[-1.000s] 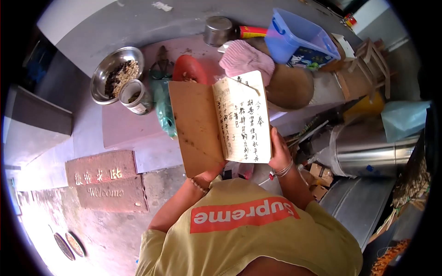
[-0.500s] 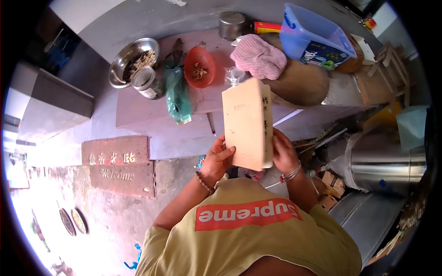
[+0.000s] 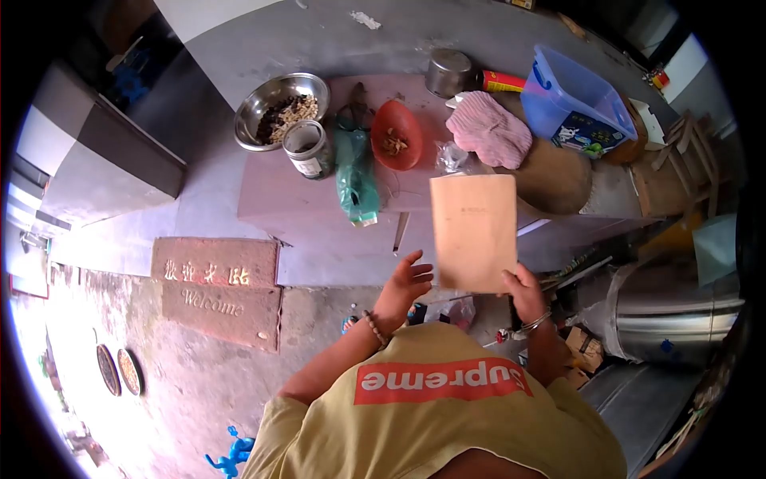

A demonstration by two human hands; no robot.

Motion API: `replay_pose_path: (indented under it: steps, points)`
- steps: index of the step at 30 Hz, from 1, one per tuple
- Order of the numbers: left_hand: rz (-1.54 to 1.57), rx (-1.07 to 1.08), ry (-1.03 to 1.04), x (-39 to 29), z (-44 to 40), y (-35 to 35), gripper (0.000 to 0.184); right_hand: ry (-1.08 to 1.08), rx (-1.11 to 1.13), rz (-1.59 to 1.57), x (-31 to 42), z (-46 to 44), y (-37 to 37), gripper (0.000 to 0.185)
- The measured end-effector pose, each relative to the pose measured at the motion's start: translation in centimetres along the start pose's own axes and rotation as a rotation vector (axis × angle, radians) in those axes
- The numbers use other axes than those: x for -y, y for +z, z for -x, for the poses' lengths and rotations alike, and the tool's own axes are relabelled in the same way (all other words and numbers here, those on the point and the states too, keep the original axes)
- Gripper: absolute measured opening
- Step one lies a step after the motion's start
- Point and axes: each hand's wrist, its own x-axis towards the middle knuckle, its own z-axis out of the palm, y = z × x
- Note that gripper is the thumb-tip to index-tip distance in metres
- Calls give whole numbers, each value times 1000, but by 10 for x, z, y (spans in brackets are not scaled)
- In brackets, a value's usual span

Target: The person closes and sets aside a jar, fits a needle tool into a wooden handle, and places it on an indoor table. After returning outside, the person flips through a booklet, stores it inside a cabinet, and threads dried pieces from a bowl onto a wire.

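A tan, plain-covered book (image 3: pixel 475 233) is held up in front of my body, its flat cover facing me. My right hand (image 3: pixel 527 297) grips its lower right corner, thumb on the cover and the other fingers behind it. Just off the book's lower left edge is my left hand (image 3: pixel 405 289), fingers apart, holding nothing. Beyond the book, a pink knitted cloth item (image 3: pixel 489 130) and a crumpled clear plastic bag (image 3: pixel 452 158) lie on the pinkish table (image 3: pixel 271 188).
A steel bowl (image 3: pixel 249 124), a jar (image 3: pixel 309 160), a green plastic bag (image 3: pixel 353 172) and a red bowl (image 3: pixel 407 120) stand on the table. A blue plastic bin (image 3: pixel 570 100) sits at the right. A welcome mat (image 3: pixel 215 271) lies on the floor; a large metal cylinder (image 3: pixel 678 307) stands right.
My left hand has let go of the book and moved off to its left. The book has turned flat toward me, hiding its spine side, and my right hand alone holds it.
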Motion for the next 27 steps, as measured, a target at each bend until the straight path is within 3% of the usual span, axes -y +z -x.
replay_pose_path:
  steps: [2, 4, 6, 8, 11, 12, 13, 14, 15, 18, 22, 24, 27]
  points:
    - [62, -77, -62, -10, 10, -18, 56, -184, -191, 435, -19, -11, -29, 19]
    - [159, -136, -65, -15, 18, -41, 52, -252, -466, 598, 27, -4, -34, 18]
    - [215, -170, -70, -16, 23, -66, 50, -452, -698, 317, 56, -2, -34, 19]
    - [298, -254, -68, -20, 27, -82, 45, -602, -828, 275, 83, -1, -18, 20]
    - [385, -271, -66, -21, 29, -101, 41, -493, -809, 487, 58, -5, -2, 20]
    - [405, -290, -83, -23, 29, -105, 40, -444, -707, 613, 28, -14, -5, 18]
    - [423, -310, -102, -24, 29, -109, 39, -581, -581, 863, -5, -26, -12, 16]
    - [424, -308, -103, -24, 28, -112, 39, -270, -383, 1039, -17, -28, -9, 15]
    - [435, -297, -122, -25, 27, -115, 39, -130, -267, 1102, -18, -25, 2, 16]
    - [452, -275, -139, -28, 13, -127, 39, -396, -313, 1008, -23, -14, 19, 18]
    - [534, -279, -166, -18, -13, -144, 41, -195, -336, 807, -34, 6, 6, 17]
    - [553, -272, -156, -14, -32, -157, 40, -183, -356, 1062, -54, 24, -2, 17]
    - [811, -359, -46, -20, -59, -177, 30, -63, -350, 1059, -72, 55, -11, 17]
